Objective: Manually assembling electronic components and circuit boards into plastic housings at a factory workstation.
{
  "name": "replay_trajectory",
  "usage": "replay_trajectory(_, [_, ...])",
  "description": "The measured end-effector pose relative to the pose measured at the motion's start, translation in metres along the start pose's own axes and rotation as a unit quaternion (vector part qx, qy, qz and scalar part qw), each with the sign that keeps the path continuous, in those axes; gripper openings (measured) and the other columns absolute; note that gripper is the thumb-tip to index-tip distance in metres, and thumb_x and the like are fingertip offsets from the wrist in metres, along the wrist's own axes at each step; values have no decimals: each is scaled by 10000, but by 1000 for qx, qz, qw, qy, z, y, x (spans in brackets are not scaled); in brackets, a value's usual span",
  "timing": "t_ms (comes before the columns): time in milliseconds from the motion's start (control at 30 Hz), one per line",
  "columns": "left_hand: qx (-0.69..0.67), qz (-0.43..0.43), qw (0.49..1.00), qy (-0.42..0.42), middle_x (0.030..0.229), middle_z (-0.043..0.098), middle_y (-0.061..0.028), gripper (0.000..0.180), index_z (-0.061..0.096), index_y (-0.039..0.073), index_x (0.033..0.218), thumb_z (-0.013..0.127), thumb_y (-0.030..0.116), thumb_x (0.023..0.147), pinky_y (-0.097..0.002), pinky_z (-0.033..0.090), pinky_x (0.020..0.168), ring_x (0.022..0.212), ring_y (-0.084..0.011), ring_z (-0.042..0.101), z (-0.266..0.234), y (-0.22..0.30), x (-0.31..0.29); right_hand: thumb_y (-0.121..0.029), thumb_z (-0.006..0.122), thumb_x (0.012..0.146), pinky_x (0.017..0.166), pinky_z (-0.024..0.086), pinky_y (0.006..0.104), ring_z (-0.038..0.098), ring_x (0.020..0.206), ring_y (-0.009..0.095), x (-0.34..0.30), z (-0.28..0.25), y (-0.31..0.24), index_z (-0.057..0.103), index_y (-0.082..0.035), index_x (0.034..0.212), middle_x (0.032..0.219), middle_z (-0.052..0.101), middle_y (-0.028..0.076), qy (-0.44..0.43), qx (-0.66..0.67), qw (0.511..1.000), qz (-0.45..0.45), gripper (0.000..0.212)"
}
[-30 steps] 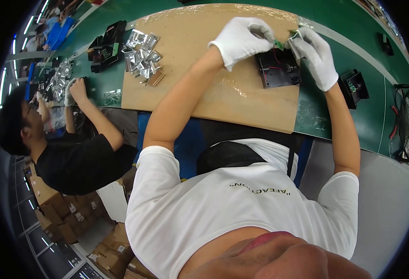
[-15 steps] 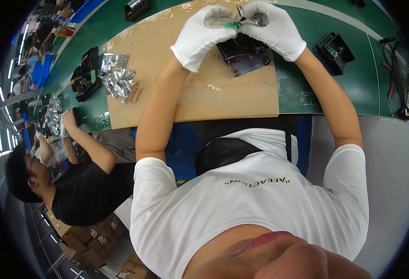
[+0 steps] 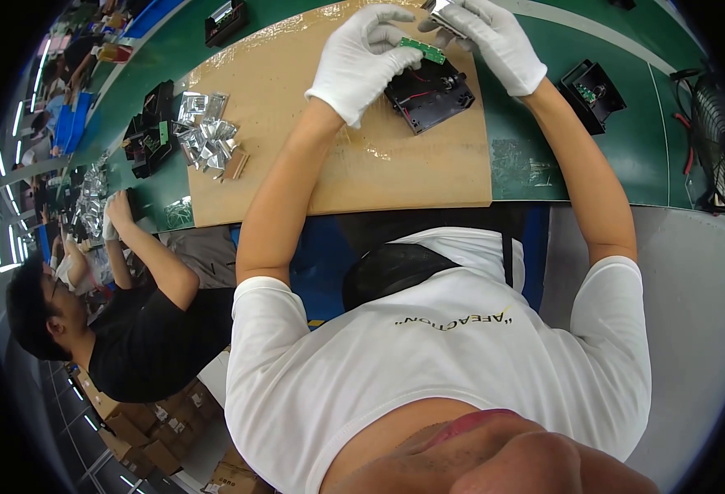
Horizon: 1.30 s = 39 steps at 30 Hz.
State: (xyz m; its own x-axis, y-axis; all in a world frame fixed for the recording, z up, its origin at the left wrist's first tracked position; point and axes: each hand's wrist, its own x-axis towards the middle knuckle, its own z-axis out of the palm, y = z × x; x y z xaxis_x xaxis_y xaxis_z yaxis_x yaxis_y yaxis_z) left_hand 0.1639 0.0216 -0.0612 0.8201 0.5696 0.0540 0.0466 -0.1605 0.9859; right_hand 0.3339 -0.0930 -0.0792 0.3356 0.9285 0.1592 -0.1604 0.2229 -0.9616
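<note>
In white gloves, both my hands are raised over the far part of a cardboard sheet. Between thumb and fingers, my left hand pinches a small green circuit board. My right hand grips a shiny silver metal piece, apart from the board and close to the top edge of the view. Beneath them an open black plastic housing with red wires lies tilted on the cardboard, its far side partly covered by my hands and the board.
Left on the cardboard sits a pile of folded silver metal pieces, beside black housings on the green table. Another black housing stands to the right, near a fan and red-handled pliers. A co-worker works at left.
My hands have moved apart. The silver piece has shifted up and to the right with my right hand, and the green board now shows more fully in my left.
</note>
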Motion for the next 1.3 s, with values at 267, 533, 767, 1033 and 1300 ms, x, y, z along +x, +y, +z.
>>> replay_trajectory(267, [69,11,991,110,903,681,-62,625,570,44,1364,756,-95,785,-229,539,749,780,-127,638,20,11,-3,-206,650,1031,769,509,281,615,819,174,1,2,20,724,0,1058,915,686,48,17,-86,993,-75,220])
replay_trajectory(533, [83,-3,990,118,917,667,-68,576,567,35,1347,731,-94,809,-223,522,717,756,-120,603,9,-12,4,-140,620,992,789,459,253,554,830,143,-4,-24,12,689,13,1110,960,658,53,-54,-48,997,-15,205])
replay_trajectory(767, [-68,-71,988,121,1153,724,-135,728,481,-16,1460,828,52,823,-294,593,864,962,-207,717,-1,-6,-25,-172,633,968,886,509,280,637,895,174,-17,-9,9,733,4,1174,996,735,96,-76,-186,979,26,288])
replay_trajectory(1033, [140,21,965,219,947,661,-72,524,581,27,1317,708,-100,825,-231,520,737,766,-136,602,16,-11,-25,-82,638,911,858,461,241,580,922,147,-16,-2,8,740,25,1045,1032,679,55,-66,-185,980,5,200])
replay_trajectory(1300, [99,29,966,236,934,680,-73,513,628,18,1312,705,-91,817,-264,544,761,753,-169,624,16,-24,-25,-77,684,898,810,499,273,618,854,176,-4,-16,24,747,-45,1064,1010,695,51,-135,-100,985,-41,181])
